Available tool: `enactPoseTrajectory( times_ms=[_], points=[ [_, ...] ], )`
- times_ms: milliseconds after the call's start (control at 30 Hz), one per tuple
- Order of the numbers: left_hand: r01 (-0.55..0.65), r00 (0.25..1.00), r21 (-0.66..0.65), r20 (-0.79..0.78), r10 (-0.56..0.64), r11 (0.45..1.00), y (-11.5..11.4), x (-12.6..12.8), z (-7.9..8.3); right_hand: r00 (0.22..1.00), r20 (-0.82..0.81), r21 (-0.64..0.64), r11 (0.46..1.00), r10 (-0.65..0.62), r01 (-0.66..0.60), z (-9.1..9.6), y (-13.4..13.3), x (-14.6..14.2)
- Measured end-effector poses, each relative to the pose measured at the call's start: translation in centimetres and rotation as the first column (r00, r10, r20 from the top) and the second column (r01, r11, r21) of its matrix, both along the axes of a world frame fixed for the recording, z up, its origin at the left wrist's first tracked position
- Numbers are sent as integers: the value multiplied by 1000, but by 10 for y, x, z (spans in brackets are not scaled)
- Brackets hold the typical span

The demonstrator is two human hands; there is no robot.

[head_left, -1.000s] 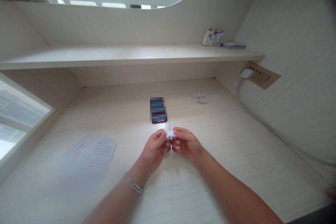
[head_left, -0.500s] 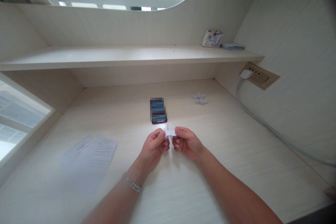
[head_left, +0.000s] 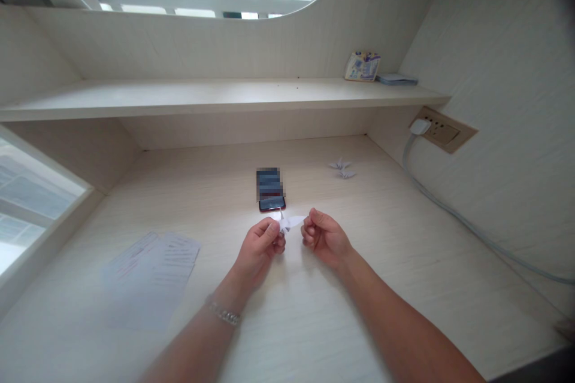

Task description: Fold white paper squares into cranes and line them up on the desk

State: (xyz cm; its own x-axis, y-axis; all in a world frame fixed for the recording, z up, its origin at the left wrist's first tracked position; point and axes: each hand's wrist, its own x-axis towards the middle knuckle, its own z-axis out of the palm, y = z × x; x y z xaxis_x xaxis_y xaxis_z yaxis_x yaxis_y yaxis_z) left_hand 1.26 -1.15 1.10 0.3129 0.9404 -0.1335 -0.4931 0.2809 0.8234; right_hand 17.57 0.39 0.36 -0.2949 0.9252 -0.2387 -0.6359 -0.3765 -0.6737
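Pinching folded paper point(head_left: 286, 225); printed packet point(head_left: 362, 66) on shelf point(head_left: 202, 93).

The small folded white paper point(head_left: 285, 225) juts pointed tips outward.

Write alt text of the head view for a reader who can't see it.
The left hand pinches a folded white paper figure above a pale desk, the right hand close to its pointed tip. Beyond lies a phone, with two folded paper pieces to its right; printed sheets lie at left.

A desk nook point(head_left: 202, 185), probably at home; built-in shelf point(head_left: 179, 97), wall socket point(head_left: 450, 131), phone point(head_left: 272, 203), papers point(head_left: 157, 275) suggest it.
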Motion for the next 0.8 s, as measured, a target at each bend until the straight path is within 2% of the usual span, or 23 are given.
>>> enactPoseTrajectory(
  times_ms=[100,267,433,633,800],
  points=[
    [-44,991,24,-127,47,999,2,1,-3,994,75,38,997,-74,71,0,2,1],
    [-59,962,84,-263,79,995,3,3,-7,976,216,71,997,-8,-7,0,-4,-8],
    [-73,953,102,-286,99,992,3,3,-6,987,156,-28,999,45,-41,4,-7,-13],
    [-34,939,136,-336,78,990,4,4,-7,976,216,63,998,8,-22,2,-7,-15],
    [-58,957,64,-281,74,996,4,4,-8,982,185,28,999,-28,23,0,-5,-15]
  ],
)
